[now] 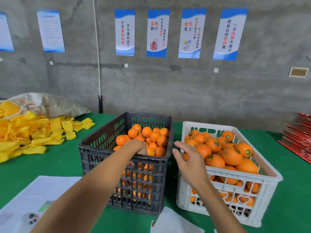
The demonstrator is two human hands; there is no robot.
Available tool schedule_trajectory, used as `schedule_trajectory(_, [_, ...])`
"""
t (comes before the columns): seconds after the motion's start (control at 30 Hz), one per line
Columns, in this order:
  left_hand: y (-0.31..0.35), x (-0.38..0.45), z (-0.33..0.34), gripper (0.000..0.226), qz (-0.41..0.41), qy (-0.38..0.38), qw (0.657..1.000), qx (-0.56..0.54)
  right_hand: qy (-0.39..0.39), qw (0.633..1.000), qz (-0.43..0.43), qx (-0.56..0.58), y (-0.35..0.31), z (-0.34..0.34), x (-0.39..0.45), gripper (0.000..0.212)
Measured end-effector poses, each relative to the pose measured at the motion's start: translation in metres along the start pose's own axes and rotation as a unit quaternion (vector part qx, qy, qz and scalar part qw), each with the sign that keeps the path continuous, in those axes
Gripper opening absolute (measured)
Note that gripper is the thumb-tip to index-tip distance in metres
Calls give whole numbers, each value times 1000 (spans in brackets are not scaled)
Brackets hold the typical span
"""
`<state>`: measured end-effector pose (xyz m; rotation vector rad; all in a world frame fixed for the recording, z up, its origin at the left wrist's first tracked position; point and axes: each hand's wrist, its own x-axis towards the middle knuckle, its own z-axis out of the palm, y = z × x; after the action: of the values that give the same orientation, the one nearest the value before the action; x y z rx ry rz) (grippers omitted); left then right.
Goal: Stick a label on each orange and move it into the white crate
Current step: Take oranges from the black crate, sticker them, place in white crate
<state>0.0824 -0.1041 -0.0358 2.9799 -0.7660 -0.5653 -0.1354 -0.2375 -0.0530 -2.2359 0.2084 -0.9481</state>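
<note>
Green cloth covers the bench (50, 158) at frame centre, where a dark crate (104, 143) of plain oranges (151, 137) stands just left of the white crate (269, 180) of labelled oranges (232, 156). Left hand (137, 146) reaches down among the plain fruit, its grip hidden. Right hand (190, 158) hovers between the crates, fingers spread, holding nothing.

Left hand (138, 147): fingers were hidden among oranges in the dark crate (101, 148). Paper sheets (33, 195) and red stack (297, 138) were cut off by edges.
</note>
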Motion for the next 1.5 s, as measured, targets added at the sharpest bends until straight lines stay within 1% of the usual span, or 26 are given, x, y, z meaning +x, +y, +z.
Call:
schedule_trajectory(0.03, [3,-5,-2,29,28,35,998,-42,1,1000,3,5,-2,-3,0,34])
schedule_trajectory(0.07, [6,-6,-2,25,66,111,986,-106,5,1000,5,13,-4,-6,0,33])
schedule_trajectory(0.1, [9,-14,-3,29,113,203,959,-159,9,1000,6,25,-6,-9,0,33])
schedule_trajectory(0.13, [14,-26,-5,35,158,292,921,-204,12,999,5,40,-9,-12,0,33])
schedule_trajectory(0.2, [27,-51,-5,43,237,445,828,-246,17,997,2,75,-15,-18,0,36])
schedule_trajectory(0.23, [36,-66,-4,48,270,501,781,-256,18,995,0,95,-18,-20,-1,39])
schedule_trajectory(0.27, [45,-79,1,54,300,534,740,-278,17,993,-3,118,-21,-22,-2,45])
schedule_trajectory(0.3, [55,-93,8,60,328,545,705,-314,12,989,-7,145,-24,-23,-4,51])
schedule_trajectory(0.37, [73,-119,31,69,383,525,645,-402,-1,979,-17,205,-27,-25,-10,61])
schedule_trajectory(0.4, [80,-129,47,71,405,507,626,-432,-1,973,-22,230,-28,-25,-16,64])
schedule_trajectory(0.43, [87,-136,66,72,418,497,620,-440,5,969,-27,244,-26,-25,-25,65])
schedule_trajectory(0.47, [92,-141,88,73,424,495,624,-432,14,970,-28,242,-20,-24,-36,64])
schedule_trajectory(0.5, [94,-142,111,75,427,484,637,-421,19,974,-21,223,-11,-20,-50,62])
schedule_trajectory(0.53, [94,-140,136,77,423,455,660,-423,14,981,-5,194,2,-15,-67,60])
schedule_trajectory(0.6, [92,-132,181,77,390,342,722,-458,-27,989,49,137,34,-3,-104,58])
schedule_trajectory(0.67, [87,-120,222,75,351,230,776,-472,-93,984,110,104,67,6,-138,49])
schedule_trajectory(0.73, [82,-109,255,78,303,151,812,-475,-149,972,156,91,95,9,-162,37])
schedule_trajectory(0.77, [81,-106,266,78,277,123,817,-490,-170,968,165,76,105,7,-170,34])
schedule_trajectory(0.83, [79,-101,281,76,224,86,802,-546,-205,967,154,14,121,1,-182,43])
schedule_trajectory(0.93, [75,-95,287,75,157,86,762,-623,-268,953,98,-107,133,-6,-197,72])
schedule_trajectory(1.0, [70,-94,289,73,142,103,745,-644,-311,937,78,-138,136,-9,-202,85])
schedule_trajectory(1.07, [68,-95,291,70,139,111,739,-650,-314,937,61,-140,138,-11,-204,90])
schedule_trajectory(1.13, [67,-95,292,68,133,117,742,-647,-292,947,45,-125,140,-12,-205,85])
schedule_trajectory(1.23, [66,-94,294,68,133,121,741,-648,-270,958,30,-96,142,-11,-207,68])
schedule_trajectory(1.33, [66,-94,294,68,131,123,740,-649,-248,964,-9,-99,143,-8,-207,56])
schedule_trajectory(1.5, [66,-94,293,70,130,122,744,-644,-227,967,-47,-106,143,-4,-210,46])
